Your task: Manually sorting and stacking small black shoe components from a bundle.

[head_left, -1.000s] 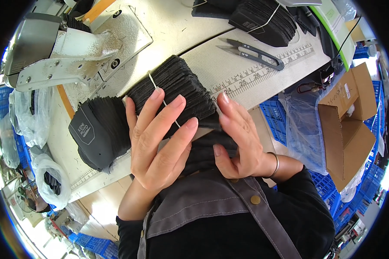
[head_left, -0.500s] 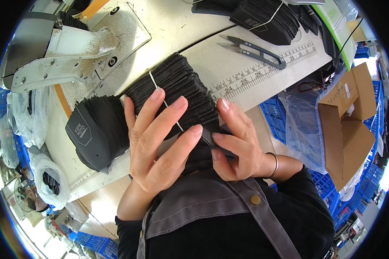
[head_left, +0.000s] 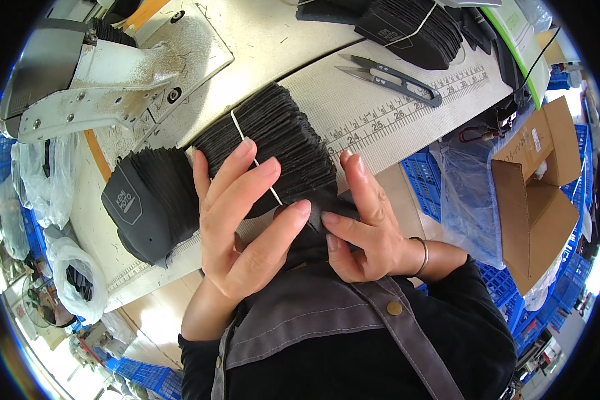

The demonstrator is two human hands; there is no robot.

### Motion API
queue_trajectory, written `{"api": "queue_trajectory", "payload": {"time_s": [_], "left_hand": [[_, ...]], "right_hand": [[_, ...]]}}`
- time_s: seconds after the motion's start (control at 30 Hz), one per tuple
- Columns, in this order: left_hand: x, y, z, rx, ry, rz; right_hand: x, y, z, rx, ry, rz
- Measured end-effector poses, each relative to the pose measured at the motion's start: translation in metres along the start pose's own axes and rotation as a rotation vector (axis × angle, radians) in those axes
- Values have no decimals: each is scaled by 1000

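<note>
A thick stack of black fabric pieces (head_left: pixel 277 137) lies on the table before me, a white band (head_left: pixel 237 124) round it. Over its near left part my left hand (head_left: pixel 243 213) has its fingers spread, the index fingertip touching a dark grey flap (head_left: pixel 315 215) at the stack's near end. My right hand (head_left: pixel 370 230) holds this end between thumb and middle finger, its index finger stretched out along the stack's right side. Left of my left hand stands a second stack of black pieces (head_left: pixel 150 207) with a pale printed mark. My left thumb is mostly hidden.
Thread snips (head_left: pixel 393 79) lie on the ruler-marked table edge (head_left: pixel 373 123). Another banded black stack (head_left: pixel 410 30) is at the far right. A sewing machine (head_left: pixel 93 93) stands at left. Right of the table are an open cardboard box (head_left: pixel 527 200) and blue crates (head_left: pixel 423 183).
My left fingers have shifted slightly, the index fingertip now on the flap. My right middle fingertip has moved a little left, and the right index finger has straightened. The stacks stay in place.
</note>
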State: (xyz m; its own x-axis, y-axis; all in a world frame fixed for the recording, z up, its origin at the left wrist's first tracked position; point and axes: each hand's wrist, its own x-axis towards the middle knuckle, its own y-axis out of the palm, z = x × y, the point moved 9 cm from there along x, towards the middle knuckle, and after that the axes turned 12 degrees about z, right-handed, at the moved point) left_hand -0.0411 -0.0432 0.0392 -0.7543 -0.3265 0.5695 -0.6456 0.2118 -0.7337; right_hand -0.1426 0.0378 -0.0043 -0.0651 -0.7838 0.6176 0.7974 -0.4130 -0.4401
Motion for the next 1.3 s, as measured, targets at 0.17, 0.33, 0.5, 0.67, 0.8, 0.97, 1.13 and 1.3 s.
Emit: {"api": "queue_trajectory", "payload": {"time_s": [0.17, 0.33, 0.5, 0.67, 0.8, 0.97, 1.13, 1.3], "left_hand": [[3, 0, -1, 19, 16, -27], [2, 1, -1, 29, 14, -18], [2, 1, -2, 41, 24, -5], [2, 1, -2, 29, 21, 26], [3, 0, -2, 13, 9, 54], [4, 1, -1, 24, -9, 114], [7, 4, -4, 56, 35, 188], [2, 2, 1, 33, -18, 126]], "right_hand": [[-3, 1, 1, -44, -43, -9], [-4, 2, 4, -85, -32, 34], [-7, 3, 4, -118, -62, 32], [-6, 2, 5, -87, -87, 30], [-6, 2, 7, -123, -88, 29], [-7, -1, 8, -95, -123, -68], [-9, -1, 6, -36, -119, -90], [-9, -3, 5, 67, -32, -118]]}}
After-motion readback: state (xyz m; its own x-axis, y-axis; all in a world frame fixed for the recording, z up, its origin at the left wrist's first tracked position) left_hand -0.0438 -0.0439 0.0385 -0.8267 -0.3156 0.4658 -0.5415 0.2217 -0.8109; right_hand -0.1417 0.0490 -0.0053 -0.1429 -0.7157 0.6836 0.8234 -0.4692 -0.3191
